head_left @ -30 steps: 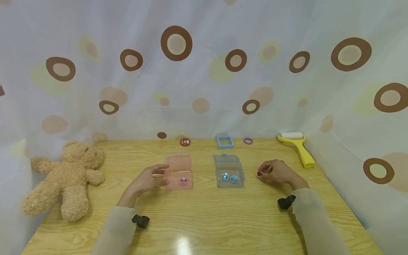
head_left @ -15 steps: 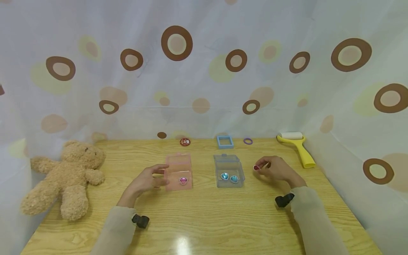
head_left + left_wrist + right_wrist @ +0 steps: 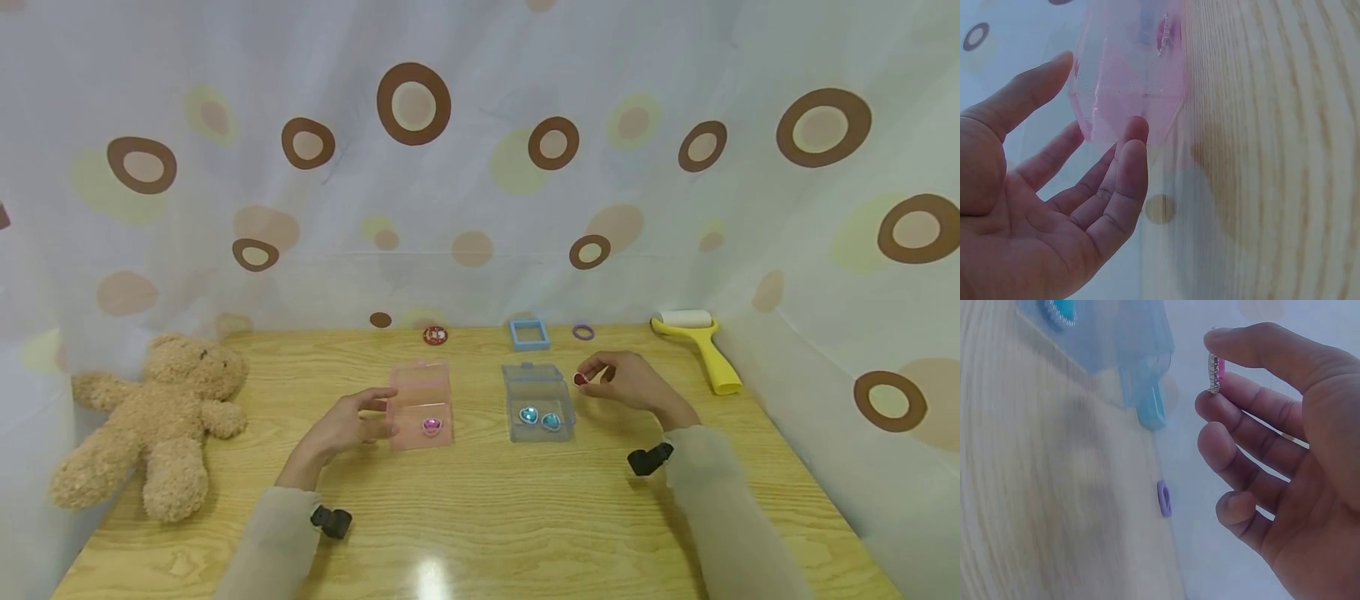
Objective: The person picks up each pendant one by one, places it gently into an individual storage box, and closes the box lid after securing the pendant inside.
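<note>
My right hand (image 3: 628, 382) pinches a pink gem with a silver beaded rim (image 3: 1214, 375) between thumb and fingertips, its other fingers loosely bent. It is raised over the table just right of a clear blue-grey plastic box (image 3: 534, 373), which lies with its lid back. Two light-blue gems (image 3: 528, 414) sit inside that box. My left hand (image 3: 347, 423) is held at the left side of a clear pink box (image 3: 420, 385), also lid back, with one pink gem (image 3: 431, 426) in it. In the left wrist view, the fingers (image 3: 1130, 172) curve loosely around nothing, close by the box's end.
Along the back of the wooden table (image 3: 480, 517) lie a red round badge (image 3: 435, 335), a light-blue square frame (image 3: 513, 335) and a purple ring (image 3: 575, 332). A yellow-handled roller (image 3: 716, 362) lies at the right, and a teddy bear (image 3: 161, 417) at the left.
My right hand has lifted the pink gem from the table and carried it left and away from me, towards the blue-grey box. The left hand has stayed in place.
</note>
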